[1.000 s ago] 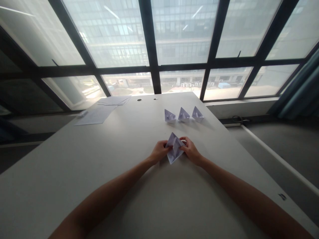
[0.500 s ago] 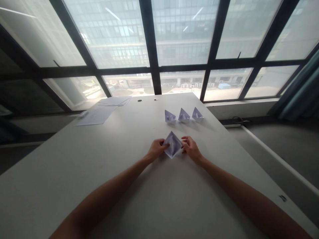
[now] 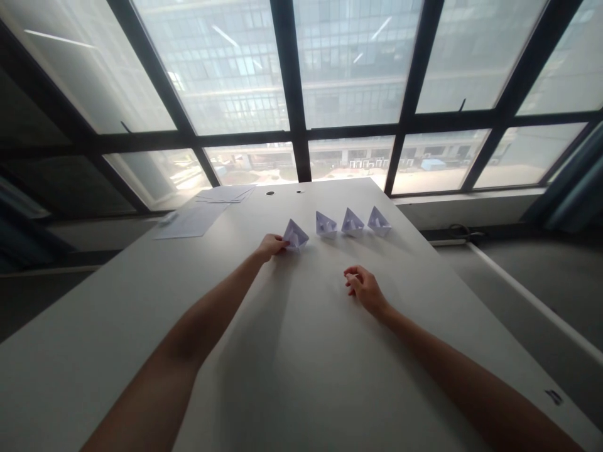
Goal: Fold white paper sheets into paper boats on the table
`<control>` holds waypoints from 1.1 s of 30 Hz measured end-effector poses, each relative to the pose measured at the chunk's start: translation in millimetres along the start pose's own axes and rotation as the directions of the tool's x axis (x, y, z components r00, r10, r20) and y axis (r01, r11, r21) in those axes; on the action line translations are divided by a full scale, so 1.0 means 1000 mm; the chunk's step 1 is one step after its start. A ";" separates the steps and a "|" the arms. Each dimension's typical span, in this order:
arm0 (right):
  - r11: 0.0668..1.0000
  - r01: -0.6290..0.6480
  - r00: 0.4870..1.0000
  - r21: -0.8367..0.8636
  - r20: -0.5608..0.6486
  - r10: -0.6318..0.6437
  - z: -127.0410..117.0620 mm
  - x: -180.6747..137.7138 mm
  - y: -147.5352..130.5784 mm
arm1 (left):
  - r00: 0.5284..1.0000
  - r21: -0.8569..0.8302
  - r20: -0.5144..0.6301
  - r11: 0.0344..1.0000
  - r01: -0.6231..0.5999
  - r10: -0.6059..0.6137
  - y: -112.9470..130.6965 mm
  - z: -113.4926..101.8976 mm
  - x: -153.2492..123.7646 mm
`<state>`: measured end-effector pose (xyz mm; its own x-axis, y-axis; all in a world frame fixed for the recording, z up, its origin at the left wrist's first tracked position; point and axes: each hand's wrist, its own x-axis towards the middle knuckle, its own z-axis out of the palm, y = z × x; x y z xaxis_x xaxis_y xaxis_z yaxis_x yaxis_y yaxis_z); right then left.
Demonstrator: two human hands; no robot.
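My left hand (image 3: pixel 271 245) is stretched out across the white table (image 3: pixel 301 351) and pinches a folded paper boat (image 3: pixel 295 235) at its left end. That boat stands at the left of a row with three more paper boats (image 3: pixel 352 223) to its right. My right hand (image 3: pixel 363 289) rests on the table nearer to me, fingers loosely curled, holding nothing.
Loose sheets of white paper (image 3: pixel 195 220) lie at the table's far left, with another stack (image 3: pixel 226 193) behind them. Two round holes (image 3: pixel 270 193) mark the far edge. Large windows with dark frames rise behind the table. The floor drops away on the right.
My left hand has carried the folded boat away from me and to the left, setting it beside the row of three. My right hand has let go and stayed near its place.
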<state>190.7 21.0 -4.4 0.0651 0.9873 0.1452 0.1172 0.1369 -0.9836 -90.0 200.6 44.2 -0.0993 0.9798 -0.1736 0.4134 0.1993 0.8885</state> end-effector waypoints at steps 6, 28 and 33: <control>1.000 -0.013 1.000 -0.011 0.022 0.014 -0.001 0.000 0.003 | 0.995 0.080 -0.099 0.997 0.019 -0.011 0.017 0.001 0.039; 0.966 0.172 0.974 -0.194 -0.115 -0.197 0.003 -0.005 0.002 | 0.769 0.512 -0.017 0.666 -0.542 0.639 -0.038 0.041 -0.104; 0.886 0.298 0.947 -0.355 -0.003 -0.320 0.005 -0.006 0.004 | 0.821 0.544 0.305 0.620 -0.565 0.482 -0.054 0.075 -0.169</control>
<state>186.1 15.6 -9.5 0.0273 0.8913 0.4525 0.4751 0.3867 -0.7904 -27.8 25.3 -5.7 0.3934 0.9060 0.1564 0.8049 -0.4216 0.4177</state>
